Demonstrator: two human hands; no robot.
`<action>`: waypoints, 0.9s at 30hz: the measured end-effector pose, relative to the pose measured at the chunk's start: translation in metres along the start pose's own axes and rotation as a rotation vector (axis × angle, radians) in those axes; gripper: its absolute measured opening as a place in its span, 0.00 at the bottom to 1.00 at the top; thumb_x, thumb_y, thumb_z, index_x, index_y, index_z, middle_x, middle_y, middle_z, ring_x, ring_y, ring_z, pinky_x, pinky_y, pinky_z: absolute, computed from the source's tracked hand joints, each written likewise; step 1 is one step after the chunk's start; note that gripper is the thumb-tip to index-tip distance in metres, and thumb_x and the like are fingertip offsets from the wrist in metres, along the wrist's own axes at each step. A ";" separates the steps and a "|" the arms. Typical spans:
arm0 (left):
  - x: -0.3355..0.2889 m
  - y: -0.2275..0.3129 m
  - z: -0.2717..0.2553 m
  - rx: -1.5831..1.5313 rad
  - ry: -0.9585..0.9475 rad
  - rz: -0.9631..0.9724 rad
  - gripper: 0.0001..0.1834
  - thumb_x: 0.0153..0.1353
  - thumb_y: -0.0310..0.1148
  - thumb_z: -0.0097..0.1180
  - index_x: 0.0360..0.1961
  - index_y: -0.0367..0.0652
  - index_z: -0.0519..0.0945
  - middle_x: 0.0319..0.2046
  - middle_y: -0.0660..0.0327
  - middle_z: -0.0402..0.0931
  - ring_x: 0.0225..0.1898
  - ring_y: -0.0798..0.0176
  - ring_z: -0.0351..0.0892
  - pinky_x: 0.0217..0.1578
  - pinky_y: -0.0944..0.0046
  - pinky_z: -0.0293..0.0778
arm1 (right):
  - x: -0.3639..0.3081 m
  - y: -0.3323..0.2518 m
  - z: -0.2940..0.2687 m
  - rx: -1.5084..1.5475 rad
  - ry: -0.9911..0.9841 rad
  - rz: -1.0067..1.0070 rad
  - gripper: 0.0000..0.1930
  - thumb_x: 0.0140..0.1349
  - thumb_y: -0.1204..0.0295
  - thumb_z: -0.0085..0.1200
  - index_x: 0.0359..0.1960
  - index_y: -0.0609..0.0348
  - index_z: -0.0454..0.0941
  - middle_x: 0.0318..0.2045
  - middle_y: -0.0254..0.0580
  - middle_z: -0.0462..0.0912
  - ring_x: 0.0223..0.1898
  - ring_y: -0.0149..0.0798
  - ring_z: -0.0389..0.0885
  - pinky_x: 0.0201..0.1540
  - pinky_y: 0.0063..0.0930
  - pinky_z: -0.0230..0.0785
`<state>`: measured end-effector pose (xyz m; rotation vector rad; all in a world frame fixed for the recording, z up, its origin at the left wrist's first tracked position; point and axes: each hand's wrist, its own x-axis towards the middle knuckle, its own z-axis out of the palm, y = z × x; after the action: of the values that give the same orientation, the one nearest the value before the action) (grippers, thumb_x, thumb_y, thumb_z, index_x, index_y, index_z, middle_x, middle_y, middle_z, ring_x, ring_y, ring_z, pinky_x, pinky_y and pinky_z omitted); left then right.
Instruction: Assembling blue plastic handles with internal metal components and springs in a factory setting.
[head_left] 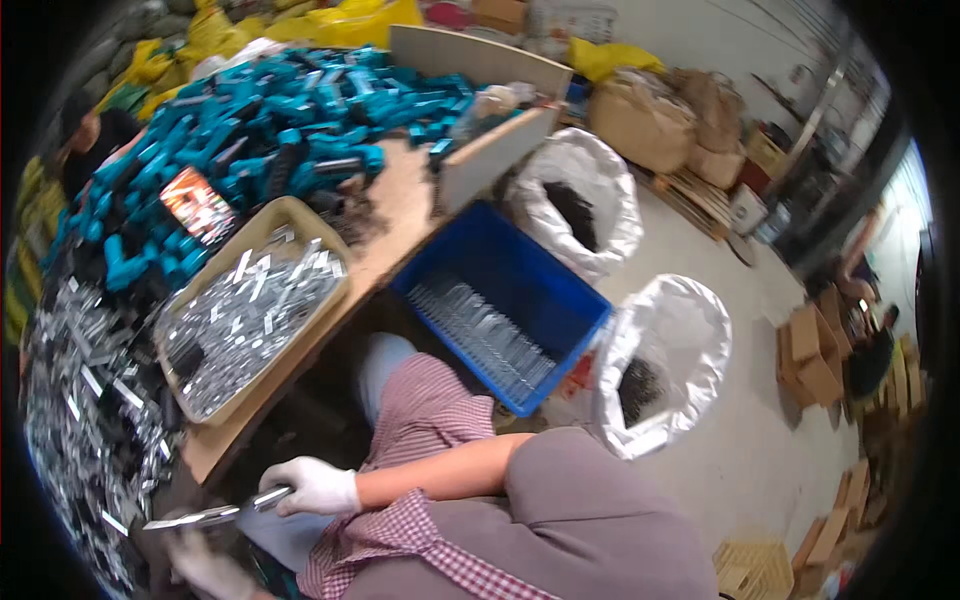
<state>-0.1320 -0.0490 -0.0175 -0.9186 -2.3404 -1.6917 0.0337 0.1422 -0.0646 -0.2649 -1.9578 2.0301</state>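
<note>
My right hand (318, 486), in a white glove, is closed around the end of a long, shiny metal bar-like piece (205, 517) that points left; its exact kind I cannot make out. Just below the bar is my left hand (208, 570), also gloved and smeared by motion, so its fingers do not show clearly. Left of both hands lies a big heap of silvery metal strips (95, 400). Beyond them, a cream tray (290, 372) full of small shiny metal pieces rests on the wooden bench edge (222, 440).
Teal tool-shaped housings (330, 100) pile up across the bench, with a lit phone (198, 205) among them. A blue crate (480, 230) holds rows of metal pieces. Two white sacks (615, 195) with dark contents stand right of it. A co-worker (100, 140) is at the far left.
</note>
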 end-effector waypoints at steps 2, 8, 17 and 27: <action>-0.026 0.017 0.043 -0.230 -0.137 -0.101 0.12 0.67 0.31 0.56 0.47 0.35 0.75 0.36 0.61 0.75 0.35 0.68 0.75 0.37 0.67 0.73 | -0.003 0.001 -0.006 -0.094 -0.010 -0.041 0.19 0.49 0.71 0.65 0.45 0.62 0.82 0.36 0.50 0.85 0.40 0.44 0.84 0.46 0.34 0.75; -0.064 0.039 0.061 -0.335 -0.285 -0.153 0.23 0.63 0.39 0.64 0.53 0.33 0.78 0.48 0.55 0.79 0.49 0.62 0.78 0.53 0.62 0.72 | -0.012 -0.016 -0.022 -0.061 -0.241 0.142 0.20 0.61 0.66 0.62 0.52 0.62 0.78 0.34 0.41 0.82 0.33 0.31 0.79 0.39 0.27 0.73; -0.068 0.061 0.061 -0.417 -0.310 -0.232 0.39 0.54 0.61 0.67 0.49 0.33 0.78 0.46 0.55 0.79 0.46 0.61 0.79 0.50 0.62 0.74 | -0.016 -0.014 -0.037 0.264 -0.459 0.189 0.20 0.72 0.54 0.50 0.42 0.61 0.80 0.21 0.27 0.71 0.21 0.22 0.64 0.24 0.21 0.56; -0.051 0.078 0.042 -0.339 -0.028 -0.128 0.32 0.59 0.39 0.68 0.58 0.31 0.69 0.41 0.53 0.78 0.33 0.67 0.78 0.32 0.70 0.76 | 0.065 -0.105 -0.112 -0.554 0.148 -0.250 0.10 0.60 0.71 0.59 0.42 0.60 0.84 0.33 0.45 0.85 0.36 0.39 0.84 0.42 0.31 0.75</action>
<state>-0.0388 -0.0166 0.0095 -0.8579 -2.2106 -2.1875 0.0210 0.2717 0.0392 -0.2639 -2.2858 1.2532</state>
